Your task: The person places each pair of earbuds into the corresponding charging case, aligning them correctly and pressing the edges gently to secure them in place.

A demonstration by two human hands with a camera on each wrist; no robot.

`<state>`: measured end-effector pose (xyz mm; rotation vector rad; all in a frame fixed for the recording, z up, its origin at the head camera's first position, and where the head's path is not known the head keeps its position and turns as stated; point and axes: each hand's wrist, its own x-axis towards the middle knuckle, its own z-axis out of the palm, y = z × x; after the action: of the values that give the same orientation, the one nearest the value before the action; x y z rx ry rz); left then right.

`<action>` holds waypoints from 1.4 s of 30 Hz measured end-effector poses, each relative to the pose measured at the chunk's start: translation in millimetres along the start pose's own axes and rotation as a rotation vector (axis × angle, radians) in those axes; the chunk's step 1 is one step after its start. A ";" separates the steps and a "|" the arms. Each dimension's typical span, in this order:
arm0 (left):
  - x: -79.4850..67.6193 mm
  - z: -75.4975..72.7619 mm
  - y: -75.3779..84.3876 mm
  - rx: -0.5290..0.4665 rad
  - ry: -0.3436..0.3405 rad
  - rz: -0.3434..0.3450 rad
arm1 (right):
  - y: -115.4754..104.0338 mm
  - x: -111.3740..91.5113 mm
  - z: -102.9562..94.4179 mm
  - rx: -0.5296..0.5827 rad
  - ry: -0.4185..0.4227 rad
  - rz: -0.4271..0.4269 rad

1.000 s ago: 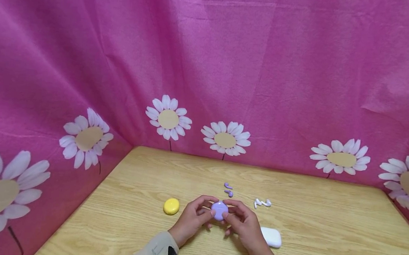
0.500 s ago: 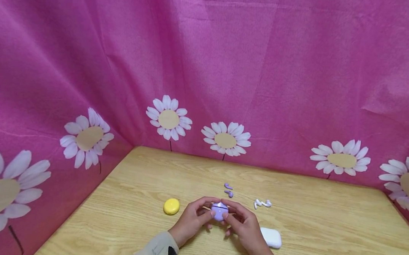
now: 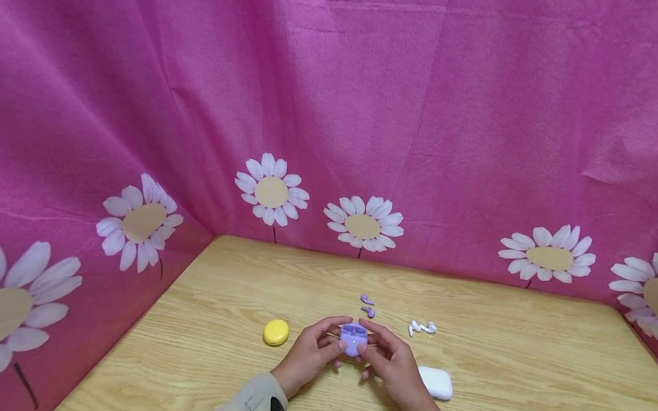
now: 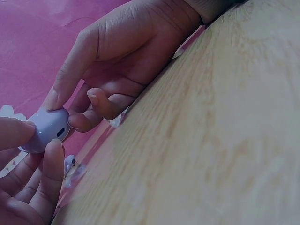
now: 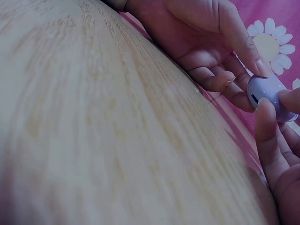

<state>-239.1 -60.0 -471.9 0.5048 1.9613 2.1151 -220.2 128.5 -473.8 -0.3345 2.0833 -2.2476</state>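
Note:
Between my two hands, a rounded purple earbud case (image 3: pixel 353 348) has its lid tipped back, showing the darker inside. My left hand (image 3: pixel 310 354) grips its left side, thumb on the front and fingers behind. On the opposite side my right hand (image 3: pixel 399 365) holds it the same way. From below, in the left wrist view, the case (image 4: pixel 49 126) shows a small dark port slot; the right wrist view shows the slot on the case (image 5: pixel 267 91) too. Just beyond the hands lie two purple earbuds, one (image 3: pixel 366 299) farther back and one (image 3: pixel 369 312) nearer.
To the left on the wooden table (image 3: pixel 191 334) sits a round yellow case (image 3: pixel 276 332). White earbuds (image 3: pixel 429 327) lie at the right, and a white case (image 3: pixel 437 383) is beside my right forearm. A pink curtain (image 3: pixel 448 131) with daisies stands behind and at the left.
The purple case's lid was closed a second ago, showed a dark gap half a second ago, and is now swung back. Both hands stay almost in place; the other things have not moved.

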 end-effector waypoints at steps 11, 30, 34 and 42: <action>-0.1 -0.4 1.9 -0.029 0.012 -0.049 | -2.9 -1.5 0.2 0.013 -0.006 0.019; 0.3 -0.8 2.3 -0.015 0.030 -0.030 | -0.8 1.9 5.5 0.037 0.095 0.114; -0.3 0.5 3.2 -0.027 0.024 -0.028 | -0.9 1.7 5.5 0.043 0.092 0.109; 0.8 1.4 2.1 -0.019 0.030 -0.033 | -1.4 1.8 4.3 0.052 0.100 0.104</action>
<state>-239.2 -58.5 -469.7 0.4370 1.9503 2.1308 -221.0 124.0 -472.0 -0.1101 2.0322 -2.2975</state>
